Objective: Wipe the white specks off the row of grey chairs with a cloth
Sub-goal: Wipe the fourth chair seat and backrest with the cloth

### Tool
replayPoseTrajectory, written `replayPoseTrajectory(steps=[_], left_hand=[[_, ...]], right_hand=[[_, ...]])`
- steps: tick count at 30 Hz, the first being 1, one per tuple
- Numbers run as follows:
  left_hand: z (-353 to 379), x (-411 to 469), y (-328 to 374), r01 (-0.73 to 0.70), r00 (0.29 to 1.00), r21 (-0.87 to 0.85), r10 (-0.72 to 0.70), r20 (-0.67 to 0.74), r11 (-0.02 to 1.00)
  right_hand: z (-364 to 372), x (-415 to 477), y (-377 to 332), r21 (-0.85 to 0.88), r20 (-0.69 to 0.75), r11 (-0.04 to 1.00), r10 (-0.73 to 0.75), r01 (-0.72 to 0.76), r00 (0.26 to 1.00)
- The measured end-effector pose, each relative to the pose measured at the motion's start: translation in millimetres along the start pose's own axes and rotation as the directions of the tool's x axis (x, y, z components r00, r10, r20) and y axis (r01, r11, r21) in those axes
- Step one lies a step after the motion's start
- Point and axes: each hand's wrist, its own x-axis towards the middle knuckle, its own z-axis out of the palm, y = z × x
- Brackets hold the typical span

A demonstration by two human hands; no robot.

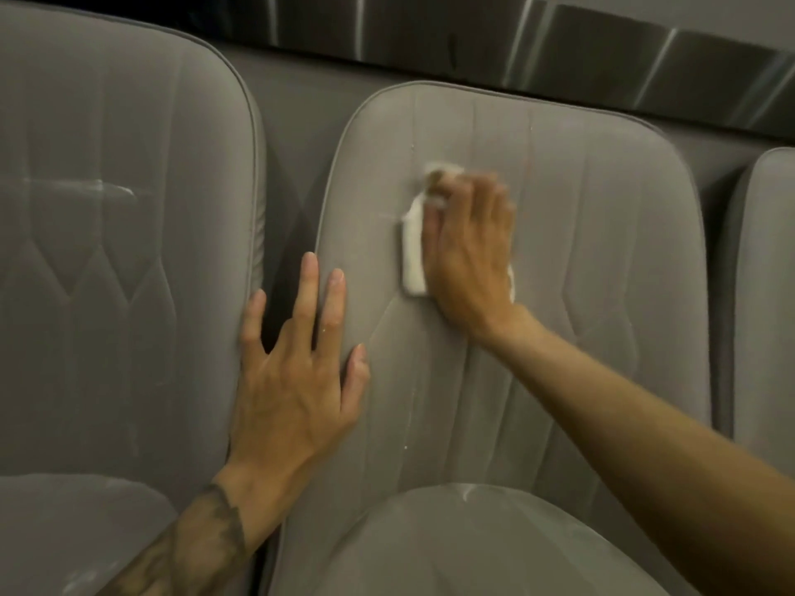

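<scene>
matt grey chairs [559,294] (stitched), glossy metal rail [602,49]

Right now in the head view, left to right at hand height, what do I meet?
Left chair backrest → left hand → white cloth → right hand pressing it → far-right chair edge. Middle chair lies behind both hands, so unplaced.

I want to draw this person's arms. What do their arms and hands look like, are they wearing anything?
Both arms are bare, no sleeves in view. The left hand and right hand wear no gloves, and no watch shows. The left forearm has a dark tattoo near the wrist.
</scene>
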Motion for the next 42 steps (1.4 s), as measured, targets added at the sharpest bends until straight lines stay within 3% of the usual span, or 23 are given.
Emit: replayPoseTrajectory(steps=[3, 5, 7, 10, 14, 17, 19, 21, 24, 27, 29, 32, 34, 35, 39, 41, 42], left_hand=[[-9, 3, -5, -0.018, 1.000, -0.028, 0.018, 0.022, 0.999], [-15, 9, -23, -0.087, 0.996, 0.005, 0.087, 0.025, 0.996], [-18, 15, -46, -0.164, 0.986, 0.061, 0.162, 0.028, 0.985], [-18, 20, -60, -0.167, 0.986, 0.042, 0.165, 0.036, 0.985], [-9, 16, -58, -0.126, 0.992, -0.019, 0.126, -0.001, 0.992], [-7, 16, -61, -0.140, 0.990, -0.031, 0.139, -0.019, 0.990], [-6, 16, -61, -0.137, 0.990, -0.031, 0.137, -0.022, 0.990], [-5, 15, -60, -0.134, 0.991, -0.038, 0.133, -0.025, 0.990], [-4, 15, -63, -0.134, 0.990, -0.038, 0.133, -0.035, 0.990], [-5, 14, -63, -0.129, 0.991, -0.050, 0.127, -0.035, 0.990], [-6, 13, -62, -0.130, 0.991, -0.050, 0.128, -0.032, 0.990], [-5, 14, -64, -0.128, 0.992, -0.047, 0.126, -0.031, 0.991], [-4, 13, -64, -0.125, 0.991, -0.039, 0.124, -0.041, 0.991], [-3, 13, -64, -0.128, 0.991, -0.039, 0.126, -0.046, 0.991], [-3, 13, -66, -0.127, 0.991, -0.042, 0.126, -0.036, 0.991], [-5, 12, -65, -0.124, 0.992, -0.049, 0.122, -0.034, 0.991], [-6, 13, -65, -0.122, 0.992, -0.048, 0.121, -0.037, 0.991]], right_hand=[[-14, -3, 10, 0.055, 0.106, 0.983, -0.178, 0.173, 0.978], [-12, 29, 24, -0.002, 0.080, 0.983, -0.184, 0.185, 0.980], [-7, 58, 30, -0.067, 0.001, 0.996, -0.062, 0.062, 0.998], [-1, 50, 9, -0.025, -0.082, 0.989, 0.143, -0.146, 0.986], [-8, -18, -26, 0.127, 0.082, 0.990, -0.077, 0.066, 0.994], [-8, 5, -12, 0.107, 0.069, 0.981, -0.172, 0.164, 0.983], [-3, 35, -4, 0.047, 0.014, 0.990, -0.132, 0.131, 0.991], [1, 53, -4, 0.013, -0.041, 1.000, 0.007, -0.007, 0.999], [3, 30, -29, 0.060, -0.070, 0.992, 0.114, -0.110, 0.991], [-8, -1, -39, 0.170, 0.070, 0.979, -0.129, 0.115, 0.989], [-10, 22, -26, 0.125, 0.069, 0.968, -0.228, 0.219, 0.971], [1, 76, -8, -0.027, -0.043, 0.999, -0.034, 0.033, 0.998], [4, 79, -16, -0.030, -0.086, 0.992, 0.123, -0.126, 0.989], [4, 65, -26, -0.010, -0.094, 0.990, 0.138, -0.139, 0.986], [-16, -17, -47, 0.199, 0.113, 0.973, -0.144, 0.120, 0.983], [-20, -4, -30, 0.166, 0.142, 0.962, -0.242, 0.218, 0.960], [-16, 10, -22, 0.112, 0.124, 0.972, -0.221, 0.207, 0.967]])
